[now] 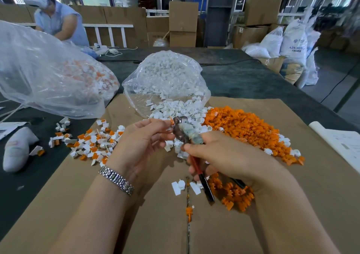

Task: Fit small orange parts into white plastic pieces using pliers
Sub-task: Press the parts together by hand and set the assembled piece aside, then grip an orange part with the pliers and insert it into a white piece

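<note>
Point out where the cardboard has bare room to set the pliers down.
Bare cardboard lies near left, below the assembled pieces and beside the left hand. More lies far right, between the orange pile and the paper sheet. Around the pliers, in the right hand, it is crowded.

Right hand (224, 152) grips pliers (185, 135) by the red-black handles, nose up-left. Left hand (144, 137) pinches a small orange part (171, 121) at the plier tip. Behind: white pieces (175, 109) spilling from clear bag (165, 74); orange pile (247, 129) on cardboard (155, 224).
</note>
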The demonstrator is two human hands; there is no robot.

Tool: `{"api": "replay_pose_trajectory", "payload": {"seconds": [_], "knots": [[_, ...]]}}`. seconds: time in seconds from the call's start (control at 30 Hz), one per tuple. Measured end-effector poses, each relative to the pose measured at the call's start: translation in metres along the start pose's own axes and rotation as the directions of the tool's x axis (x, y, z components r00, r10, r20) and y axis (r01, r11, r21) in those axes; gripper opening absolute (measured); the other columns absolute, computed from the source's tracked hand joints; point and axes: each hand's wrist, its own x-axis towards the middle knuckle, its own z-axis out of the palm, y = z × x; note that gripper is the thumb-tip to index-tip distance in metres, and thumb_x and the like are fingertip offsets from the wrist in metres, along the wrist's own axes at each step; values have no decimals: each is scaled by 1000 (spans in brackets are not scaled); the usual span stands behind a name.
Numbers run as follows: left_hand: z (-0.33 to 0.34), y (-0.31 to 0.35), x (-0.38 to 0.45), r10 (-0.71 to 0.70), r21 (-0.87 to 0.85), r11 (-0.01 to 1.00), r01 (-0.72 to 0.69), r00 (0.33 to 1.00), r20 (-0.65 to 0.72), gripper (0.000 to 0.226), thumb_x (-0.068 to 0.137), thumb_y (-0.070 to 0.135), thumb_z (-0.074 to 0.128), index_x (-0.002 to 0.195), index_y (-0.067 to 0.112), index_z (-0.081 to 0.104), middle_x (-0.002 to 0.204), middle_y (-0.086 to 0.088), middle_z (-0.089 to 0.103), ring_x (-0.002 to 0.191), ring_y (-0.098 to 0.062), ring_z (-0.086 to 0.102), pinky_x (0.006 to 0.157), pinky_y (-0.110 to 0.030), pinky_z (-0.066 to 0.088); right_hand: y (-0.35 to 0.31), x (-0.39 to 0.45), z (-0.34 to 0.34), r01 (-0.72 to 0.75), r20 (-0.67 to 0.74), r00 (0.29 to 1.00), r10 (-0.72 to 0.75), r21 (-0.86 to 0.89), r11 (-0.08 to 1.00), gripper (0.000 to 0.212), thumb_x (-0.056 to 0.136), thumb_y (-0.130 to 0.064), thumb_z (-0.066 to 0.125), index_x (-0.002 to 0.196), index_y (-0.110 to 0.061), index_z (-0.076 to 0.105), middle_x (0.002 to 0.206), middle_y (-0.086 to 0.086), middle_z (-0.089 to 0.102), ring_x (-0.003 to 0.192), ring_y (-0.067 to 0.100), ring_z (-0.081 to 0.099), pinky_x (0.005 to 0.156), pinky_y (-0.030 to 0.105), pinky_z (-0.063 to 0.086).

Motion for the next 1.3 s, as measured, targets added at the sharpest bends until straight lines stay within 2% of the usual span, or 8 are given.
{"api": "replay_pose_trajectory", "payload": {"seconds": [0.37, 0.7, 0.9, 0.97, 1.03, 1.13, 1.23, 1.3], "knots": [[0, -2, -2, -10, 55, 998, 11, 1000, -16, 4, 87, 3, 72, 86, -2, 73, 77, -10, 72, 60, -15, 69, 48, -18, 48, 2, 2, 11, 40, -129, 989, -76, -262, 964, 44, 105, -45, 45, 80, -10, 55, 59, 4, 61, 44, 9, 56, 56, 27, 46], [2, 0, -3, -34, 46, 998, 34, 999, -4, 8, 84, 1, 72, 88, -6, 69, 72, -13, 70, 57, -15, 67, 50, -19, 53, 5, 8, 19, 36, -204, 975, -92, -263, 964, 38, 104, -39, 51, 81, -9, 53, 70, 11, 57, 56, 26, 53, 61, 45, 53], [-8, 4, -3, 17, 142, 990, -9, 999, -51, 13, 84, 13, 77, 83, 8, 64, 72, -8, 72, 63, -17, 69, 54, -22, 54, 2, -2, 0, 33, -137, 990, -45, -89, 996, 48, 100, -52, 52, 92, -6, 64, 75, 8, 72, 62, 22, 70, 70, 38, 61], [-17, 3, 0, 126, 414, 910, -34, 972, -197, 16, 90, 15, 75, 80, 12, 63, 67, -4, 70, 65, -18, 65, 56, -28, 50, 5, 0, -13, 8, -271, 960, -68, -217, 976, 45, 98, -56, 51, 93, -13, 63, 77, 9, 67, 64, 24, 64, 63, 43, 55], [-26, 3, 4, 324, 718, 696, -10, 896, -303, 14, 89, 17, 71, 80, 15, 61, 73, -6, 69, 66, -18, 59, 59, -31, 46, 14, 6, -27, -61, -386, 919, -82, -344, 937, 35, 97, -56, 51, 92, -22, 57, 76, 1, 58, 62, 16, 53, 54, 33, 37], [-32, 8, 4, 530, 906, 415, 83, 787, -315, 9, 89, 15, 69, 91, 14, 61, 96, -7, 63, 77, -18, 54, 63, -32, 42, 35, 18, -39, -225, -500, 866, 2, -386, 895, 33, 96, -51, 53, 102, -18, 55, 96, 5, 59, 86, 24, 59, 68, 37, 44], [-28, 6, 1, 527, 950, 301, 78, 817, -234, 25, 85, 16, 74, 105, 16, 59, 117, -12, 53, 104, -30, 53, 88, -45, 48, 53, 27, -38, -385, -593, 802, 75, -415, 824, 47, 94, -52, 57, 121, -14, 53, 123, 13, 57, 116, 35, 55, 100, 53, 45], [-24, 6, -3, 441, 920, 381, -89, 892, -96, 21, 84, 16, 77, 99, 21, 64, 106, -5, 62, 96, -25, 59, 76, -34, 47, 58, 31, -35, -447, -631, 770, 97, -424, 788, 59, 93, -55, 58, 133, -12, 49, 135, 16, 51, 127, 38, 48, 106, 55, 37]]}}
